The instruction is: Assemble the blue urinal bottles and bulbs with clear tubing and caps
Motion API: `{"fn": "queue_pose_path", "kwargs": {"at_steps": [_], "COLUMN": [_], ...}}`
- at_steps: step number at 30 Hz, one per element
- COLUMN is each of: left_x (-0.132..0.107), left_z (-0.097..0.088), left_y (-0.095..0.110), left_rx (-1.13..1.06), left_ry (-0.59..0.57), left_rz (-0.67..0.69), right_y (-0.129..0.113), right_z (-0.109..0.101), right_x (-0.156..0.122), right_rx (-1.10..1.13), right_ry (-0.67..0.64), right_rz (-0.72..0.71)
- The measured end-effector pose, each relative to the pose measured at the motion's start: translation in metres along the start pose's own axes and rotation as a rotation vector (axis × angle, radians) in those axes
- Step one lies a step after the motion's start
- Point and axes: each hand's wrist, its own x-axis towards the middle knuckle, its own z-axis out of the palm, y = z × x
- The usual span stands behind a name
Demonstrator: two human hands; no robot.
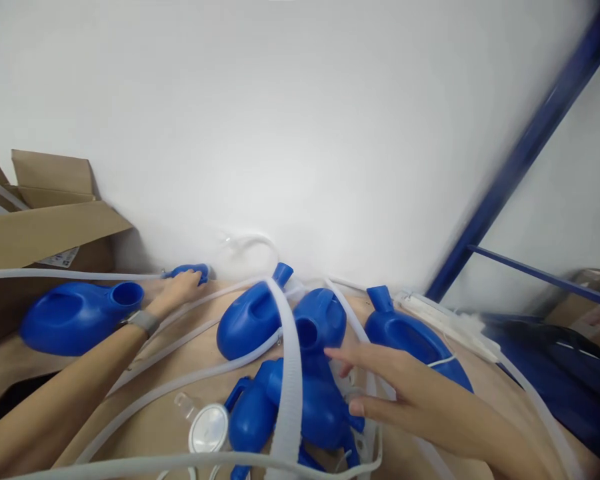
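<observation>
At the back left, my left hand (184,287) has its fingers wrapped over a small blue plastic piece (200,271), which lies by the wall at the end of a white hose (80,274). My right hand (380,373) is open over the middle right, fingers apart. Its index fingertip is close to a blue jug (325,310) with a round mouth; whether they touch I cannot tell. Below that hand lie blue plastic pieces (253,417) with small handles. A blue jug (80,317) lies beside my left forearm, and another blue jug (250,317) leans between my hands.
White corrugated hose (290,373) crosses the foreground. A clear-and-white round cap (209,429) lies in front. Another blue jug (415,343) is at right, near a blue metal post (520,160). An open cardboard box (45,233) stands at left against the white wall (290,133).
</observation>
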Motion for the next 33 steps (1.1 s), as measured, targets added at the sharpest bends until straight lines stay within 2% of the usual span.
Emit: {"fn": "queue_pose_path", "kwargs": {"at_steps": [3, 6, 9, 13, 14, 16, 18, 21, 23, 25, 27, 30, 33], "left_x": [0.007, 0.008, 0.005, -0.015, -0.024, -0.042, -0.061, -0.089, -0.105, -0.115, -0.119, -0.115, -0.106], "left_z": [0.020, 0.019, -0.004, -0.048, -0.057, -0.072, -0.081, -0.087, -0.088, -0.088, -0.089, -0.087, -0.082], "left_y": [0.001, 0.003, 0.004, 0.011, 0.014, 0.025, 0.040, 0.065, 0.080, 0.090, 0.095, 0.093, 0.088], "left_rx": [0.098, 0.137, 0.143, 0.109, 0.100, 0.073, -0.039, -0.297, -0.388, -0.444, -0.489, -0.559, -0.646], "left_ry": [-0.028, 0.007, 0.121, 0.281, 0.299, 0.317, 0.317, 0.244, 0.163, 0.128, 0.118, 0.075, 0.018], "left_rz": [-0.145, -0.197, -0.182, -0.078, -0.047, 0.025, 0.186, 0.423, 0.490, 0.517, 0.536, 0.571, 0.569], "right_y": [0.001, 0.003, 0.005, -0.009, -0.017, -0.036, -0.056, -0.080, -0.088, -0.089, -0.085, -0.076, -0.073], "right_z": [0.000, 0.002, 0.003, -0.006, -0.010, -0.016, -0.017, -0.011, -0.005, 0.001, 0.007, 0.013, 0.014], "right_x": [-0.005, -0.002, 0.009, 0.037, 0.046, 0.068, 0.091, 0.123, 0.138, 0.148, 0.153, 0.153, 0.149], "right_rx": [0.007, -0.020, -0.038, -0.024, -0.012, -0.006, -0.071, -0.380, -0.572, -0.672, -0.646, -0.468, -0.280], "right_ry": [0.036, 0.080, 0.234, 0.581, 0.631, 0.644, 0.576, 0.498, 0.492, 0.490, 0.528, 0.658, 0.711], "right_rz": [-0.013, -0.034, -0.033, -0.069, -0.095, -0.167, -0.257, -0.479, -0.583, -0.670, -0.742, -0.812, -0.840]}}
